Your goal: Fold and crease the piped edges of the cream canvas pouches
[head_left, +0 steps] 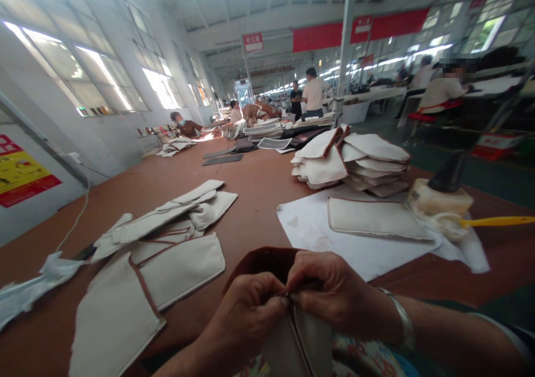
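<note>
A sewn cream leather-like piece (278, 346) with a brown inner side (254, 263) is held upright at the table's front edge. My left hand (253, 304) pinches it near the top of its seam between thumb and finger. Right beside, my right hand (334, 293) pinches the same spot, fingertips touching the left ones. Whether something small lies between the fingertips cannot be made out. To the left are similar cream pieces (184, 268) with brown edging, loosely overlapping. Beyond my right hand, a single cream piece (376, 218) lies on a white sheet (301, 226).
Stacked cream pieces (376, 154) stand at the table's back right. A beige tub (438, 199) with a black cone-shaped object and a yellow-handled tool (497, 221) sits at the right. Dark flat pieces (222, 160) lie farther back. Several people work in the background.
</note>
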Available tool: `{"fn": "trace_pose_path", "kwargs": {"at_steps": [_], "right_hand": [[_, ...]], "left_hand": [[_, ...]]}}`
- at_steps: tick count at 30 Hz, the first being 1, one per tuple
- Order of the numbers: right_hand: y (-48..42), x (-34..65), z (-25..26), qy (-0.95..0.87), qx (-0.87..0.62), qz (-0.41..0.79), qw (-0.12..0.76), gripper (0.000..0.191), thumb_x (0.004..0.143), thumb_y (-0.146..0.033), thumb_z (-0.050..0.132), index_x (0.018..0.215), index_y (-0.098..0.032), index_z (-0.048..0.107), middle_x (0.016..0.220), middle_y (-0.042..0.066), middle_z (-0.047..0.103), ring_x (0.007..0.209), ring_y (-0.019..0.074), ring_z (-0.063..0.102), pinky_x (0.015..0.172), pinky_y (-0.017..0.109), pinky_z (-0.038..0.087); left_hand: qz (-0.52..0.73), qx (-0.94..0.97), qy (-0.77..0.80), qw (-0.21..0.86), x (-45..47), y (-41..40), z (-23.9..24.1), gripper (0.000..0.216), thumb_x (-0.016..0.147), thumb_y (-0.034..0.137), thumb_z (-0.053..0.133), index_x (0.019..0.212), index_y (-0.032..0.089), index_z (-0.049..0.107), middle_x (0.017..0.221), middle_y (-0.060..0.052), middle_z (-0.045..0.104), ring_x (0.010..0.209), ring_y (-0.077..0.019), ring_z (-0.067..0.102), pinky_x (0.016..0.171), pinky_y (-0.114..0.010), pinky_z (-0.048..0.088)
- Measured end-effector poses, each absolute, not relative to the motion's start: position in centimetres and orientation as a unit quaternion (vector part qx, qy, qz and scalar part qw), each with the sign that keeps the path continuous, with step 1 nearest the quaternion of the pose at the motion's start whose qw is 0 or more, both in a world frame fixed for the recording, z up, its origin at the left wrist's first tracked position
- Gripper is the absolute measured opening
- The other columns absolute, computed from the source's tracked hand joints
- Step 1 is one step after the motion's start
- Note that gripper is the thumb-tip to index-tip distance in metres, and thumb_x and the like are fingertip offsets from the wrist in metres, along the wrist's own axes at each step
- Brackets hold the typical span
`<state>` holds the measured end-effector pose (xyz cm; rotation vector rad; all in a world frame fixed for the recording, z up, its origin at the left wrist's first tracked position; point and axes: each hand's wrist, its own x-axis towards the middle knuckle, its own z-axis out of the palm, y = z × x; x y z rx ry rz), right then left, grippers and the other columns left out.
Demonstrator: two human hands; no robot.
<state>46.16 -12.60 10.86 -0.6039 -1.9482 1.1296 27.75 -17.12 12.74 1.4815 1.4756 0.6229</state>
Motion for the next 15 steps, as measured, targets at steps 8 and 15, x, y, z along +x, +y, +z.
{"fn": "trace_pose_path", "kwargs": {"at_steps": [8,15], "right_hand": [[-11.6,47.6,10.4,-0.900,-0.061,0.180,0.393,0.014,0.091,-0.014,0.055,0.092,-0.014,0.069,0.079,0.004,0.056,0.068,0.0119,0.050,0.062,0.023,0.040],[-12.0,48.4,10.1,-0.921,-0.044,0.148,0.358,0.017,0.093,-0.020,0.049,0.098,-0.015,0.065,0.086,0.008,0.059,0.075,0.0163,0.051,0.070,0.029,0.042]], "left_hand": [[0.309,0.477,0.551,0.612,27.3,-17.4,12.3,0.022,0.069,0.032,0.069,0.075,0.011,0.064,0.061,0.001,0.054,0.053,-0.0087,0.039,0.050,-0.020,0.028],[0.340,0.458,0.511,0.643,27.4,-17.6,11.8,0.041,0.072,0.049,0.077,0.073,0.013,0.058,0.059,0.003,0.050,0.051,-0.0067,0.036,0.049,-0.019,0.026]]}}
